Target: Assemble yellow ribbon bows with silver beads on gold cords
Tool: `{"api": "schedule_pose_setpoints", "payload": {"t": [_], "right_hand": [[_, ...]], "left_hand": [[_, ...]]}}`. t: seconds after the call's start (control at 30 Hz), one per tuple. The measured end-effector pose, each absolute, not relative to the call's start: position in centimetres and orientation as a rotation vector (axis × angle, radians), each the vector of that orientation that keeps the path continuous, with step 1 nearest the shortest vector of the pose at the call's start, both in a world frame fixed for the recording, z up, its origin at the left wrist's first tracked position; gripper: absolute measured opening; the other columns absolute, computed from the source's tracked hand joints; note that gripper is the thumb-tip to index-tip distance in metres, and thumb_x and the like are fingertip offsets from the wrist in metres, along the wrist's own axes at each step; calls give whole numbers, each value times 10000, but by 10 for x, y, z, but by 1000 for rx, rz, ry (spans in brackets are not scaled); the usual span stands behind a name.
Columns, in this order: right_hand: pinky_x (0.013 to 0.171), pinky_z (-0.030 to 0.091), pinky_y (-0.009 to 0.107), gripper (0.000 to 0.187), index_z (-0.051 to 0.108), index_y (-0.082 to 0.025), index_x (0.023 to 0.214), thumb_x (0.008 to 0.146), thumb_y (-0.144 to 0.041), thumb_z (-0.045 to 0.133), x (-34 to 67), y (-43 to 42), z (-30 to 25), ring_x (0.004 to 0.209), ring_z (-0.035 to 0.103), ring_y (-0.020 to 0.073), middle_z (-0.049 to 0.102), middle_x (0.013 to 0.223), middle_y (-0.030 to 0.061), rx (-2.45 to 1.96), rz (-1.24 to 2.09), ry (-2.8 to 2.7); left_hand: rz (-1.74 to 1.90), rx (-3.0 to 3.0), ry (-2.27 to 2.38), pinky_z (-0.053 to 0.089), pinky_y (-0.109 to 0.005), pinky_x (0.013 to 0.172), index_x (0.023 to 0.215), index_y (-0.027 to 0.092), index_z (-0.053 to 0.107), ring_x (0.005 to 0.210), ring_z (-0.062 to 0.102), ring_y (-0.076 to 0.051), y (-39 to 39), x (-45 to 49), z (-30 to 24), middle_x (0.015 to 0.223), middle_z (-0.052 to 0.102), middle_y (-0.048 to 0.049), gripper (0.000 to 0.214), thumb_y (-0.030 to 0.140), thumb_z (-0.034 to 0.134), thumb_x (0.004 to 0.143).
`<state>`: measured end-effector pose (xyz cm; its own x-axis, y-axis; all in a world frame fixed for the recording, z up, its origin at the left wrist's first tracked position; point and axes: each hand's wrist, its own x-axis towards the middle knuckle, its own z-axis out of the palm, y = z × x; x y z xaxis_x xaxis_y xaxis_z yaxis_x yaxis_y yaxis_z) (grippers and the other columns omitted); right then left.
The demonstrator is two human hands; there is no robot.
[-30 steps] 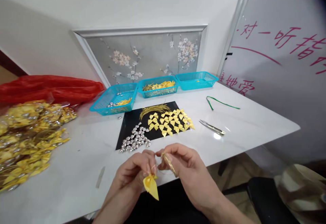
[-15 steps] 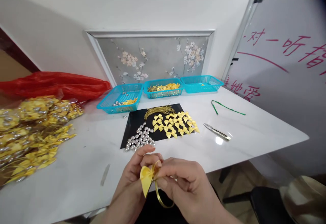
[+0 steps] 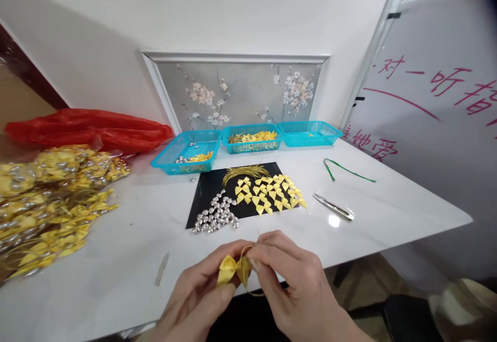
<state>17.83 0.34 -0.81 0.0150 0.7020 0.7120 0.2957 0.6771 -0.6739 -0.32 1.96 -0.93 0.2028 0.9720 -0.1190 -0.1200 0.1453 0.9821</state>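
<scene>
Close to the table's front edge, my left hand pinches a yellow ribbon bow between thumb and fingers. My right hand is closed on a thin gold cord beside the bow, and the cord loops round and below it. The fingertips of both hands nearly meet and hide part of the bow's middle. Beyond them a black mat carries silver beads, rows of yellow bows and a bundle of gold cords.
Thread snips and a green cord lie to the right. Three blue baskets stand along the wall. Bagged bows with beads and a red bag fill the left side. A grey strip marks the white table.
The bow has turned so both its loops show, and my left fingers have folded in behind it. The right hand has lifted slightly with the cord. The view has shifted a little.
</scene>
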Motion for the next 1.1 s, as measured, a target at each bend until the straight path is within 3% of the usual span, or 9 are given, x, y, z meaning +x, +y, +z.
{"api": "schedule_pose_setpoints", "payload": {"t": [0.1,0.3,0.5,0.67,0.87,0.97,1.1], "right_hand": [[704,589,297,287,734,-177,1007,948,-32,493,180,3,-10,834,652,205,677,845,92,-864,347,-1600],[675,539,269,232,711,-189,862,971,-106,524,190,5,-2,755,644,164,678,813,50,-992,548,-1529],[543,435,222,120,719,-178,839,918,-214,636,205,15,9,613,537,110,639,719,-5,-1003,846,-1270],[544,428,210,109,753,-179,827,889,-211,668,205,17,14,597,498,94,644,713,-12,-974,950,-1188],[566,440,192,96,770,-198,814,888,-240,725,205,21,12,605,504,85,643,694,-27,-854,1140,-1102],[597,439,195,84,781,-217,844,888,-288,770,209,22,7,663,533,95,657,740,-22,-815,1230,-1052],[626,433,235,124,778,-222,849,919,-322,758,213,21,4,687,517,116,626,729,-14,-705,1361,-1076]], "left_hand": [[1034,958,1054,521,-383,1091,1077,283,851,1290,631,-343,16,3,-7,1277,784,-66,383,487,851,753],[914,930,957,538,-372,1065,1053,237,846,1152,700,-282,24,18,-7,1131,816,-81,320,479,794,851],[883,806,1005,577,-324,990,927,196,837,1094,729,-274,24,23,-8,1047,809,-89,259,393,891,767],[884,857,974,565,-358,984,1074,228,793,1097,721,-264,25,29,-17,1174,767,-88,330,431,846,819],[943,844,937,565,-342,919,1138,281,719,1107,657,-229,36,37,-25,1165,710,-51,367,516,779,863],[868,767,873,599,-307,757,1140,253,724,914,708,-201,42,40,-21,1092,719,-60,424,587,725,878],[760,720,794,518,-193,516,1006,203,784,652,675,-123,46,46,-15,893,705,-25,403,554,812,809]]}}
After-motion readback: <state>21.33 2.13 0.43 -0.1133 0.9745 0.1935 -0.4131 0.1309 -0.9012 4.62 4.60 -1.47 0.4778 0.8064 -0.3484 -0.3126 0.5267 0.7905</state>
